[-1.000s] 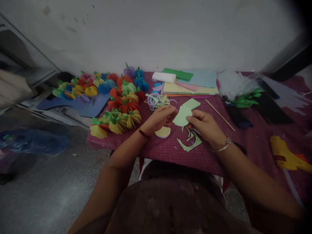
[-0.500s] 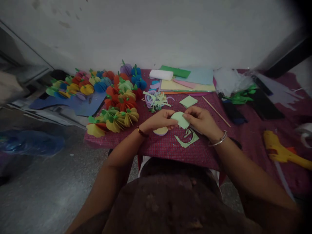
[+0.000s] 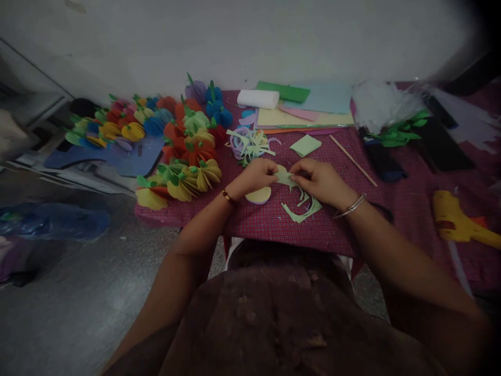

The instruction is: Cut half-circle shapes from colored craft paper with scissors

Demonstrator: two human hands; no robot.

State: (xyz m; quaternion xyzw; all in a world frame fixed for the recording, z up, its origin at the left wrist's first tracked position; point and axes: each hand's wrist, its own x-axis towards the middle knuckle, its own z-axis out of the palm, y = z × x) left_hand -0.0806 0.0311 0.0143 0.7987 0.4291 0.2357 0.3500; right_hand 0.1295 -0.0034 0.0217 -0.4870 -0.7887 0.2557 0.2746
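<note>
One glue gun (image 3: 457,222), one wooden stick (image 3: 353,160)

Paper fruits (image 3: 188,156) crowding left side

Light green paper piece (image 3: 285,177): small, rounded, lying nearly edge-on and pinched at both ends between left hand (image 3: 256,176) and right hand (image 3: 321,181), hovering just above red checked cloth (image 3: 266,230), near centre of table.

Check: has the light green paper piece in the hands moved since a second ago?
Yes. The light green paper piece dropped from beside the green square toward the cut scraps, pinched between left hand and right hand.
</note>
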